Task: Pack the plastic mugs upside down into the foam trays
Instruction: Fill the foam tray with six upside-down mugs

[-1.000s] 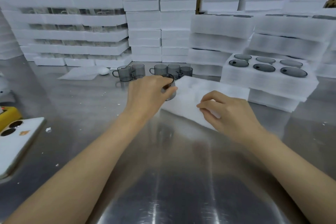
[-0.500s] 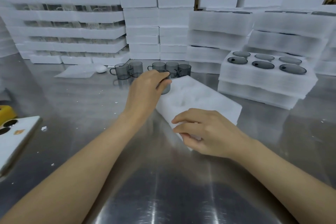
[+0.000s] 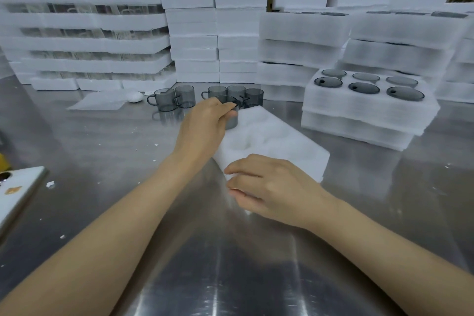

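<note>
Head view: the left hand (image 3: pixel 205 126) grips a grey mug (image 3: pixel 230 117) by its rim, at the ten o'clock corner of an empty foam tray (image 3: pixel 277 141). The mug's mouth seems to face up, so it is not yet turned over. The right hand (image 3: pixel 269 187) pinches the tray's six o'clock corner, steadying it on the table (image 3: pixel 102 151). None of its pockets holds a mug. Five loose mugs (image 3: pixel 164 101) wait at about twelve o'clock. At two o'clock a filled tray (image 3: pixel 359 113) shows six upturned bases. I judge that this tray's packing is just beginning.
</note>
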